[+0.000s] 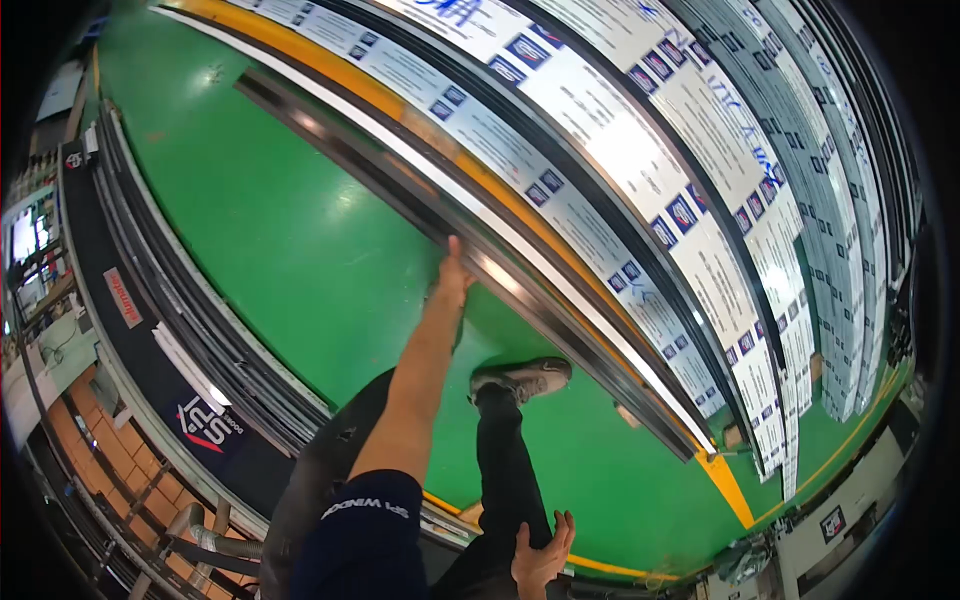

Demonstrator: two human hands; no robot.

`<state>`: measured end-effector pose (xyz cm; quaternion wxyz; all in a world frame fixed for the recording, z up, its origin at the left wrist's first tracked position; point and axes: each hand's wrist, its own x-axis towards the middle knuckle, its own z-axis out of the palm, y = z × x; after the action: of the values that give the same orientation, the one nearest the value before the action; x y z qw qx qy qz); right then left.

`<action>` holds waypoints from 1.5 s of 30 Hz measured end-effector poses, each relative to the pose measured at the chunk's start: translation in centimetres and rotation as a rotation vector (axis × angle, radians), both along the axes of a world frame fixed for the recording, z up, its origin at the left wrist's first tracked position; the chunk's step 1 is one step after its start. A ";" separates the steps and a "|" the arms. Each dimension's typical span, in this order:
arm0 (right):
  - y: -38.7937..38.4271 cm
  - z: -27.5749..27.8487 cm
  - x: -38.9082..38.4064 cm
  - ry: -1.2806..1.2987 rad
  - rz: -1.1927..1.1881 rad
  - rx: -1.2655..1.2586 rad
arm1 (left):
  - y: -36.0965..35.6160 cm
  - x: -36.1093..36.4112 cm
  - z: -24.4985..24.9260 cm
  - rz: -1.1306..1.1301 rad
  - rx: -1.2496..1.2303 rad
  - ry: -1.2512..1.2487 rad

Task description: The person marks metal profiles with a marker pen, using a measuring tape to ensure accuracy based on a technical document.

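Note:
My left hand (455, 277) is on the near edge of a long dark metal profile (520, 291), about midway along it, with its fingers partly hidden behind the edge. The profile runs diagonally from upper left to lower right, beside a stack of film-covered profiles. My right hand (541, 562) is low in the view near my leg, its fingers apart and nothing in it.
Long profiles with white printed film (600, 130) stand in rows at the upper right, beside a yellow strip (735, 490). A rack of dark profiles (190, 290) lies at left. My shoe (525, 379) rests on the green floor (270, 220).

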<state>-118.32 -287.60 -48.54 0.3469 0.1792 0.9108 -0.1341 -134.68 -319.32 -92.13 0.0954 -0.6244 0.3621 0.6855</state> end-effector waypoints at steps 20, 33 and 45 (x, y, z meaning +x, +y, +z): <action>-2.6 1.2 -2.6 -0.338 -0.073 0.068 | 4.7 -1.2 3.3 -0.108 -0.131 -0.342; -18.8 -30.1 -24.4 0.349 0.572 -0.423 | 4.0 6.9 32.9 -0.347 0.327 0.043; -48.8 -39.0 -33.8 0.605 0.838 -0.217 | 9.9 6.2 29.9 -1.258 -0.523 0.423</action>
<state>-152.11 -336.40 -87.53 0.1087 -0.2837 0.9447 -0.1231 -128.50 -309.37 -62.28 0.2476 -0.1532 0.8172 0.4974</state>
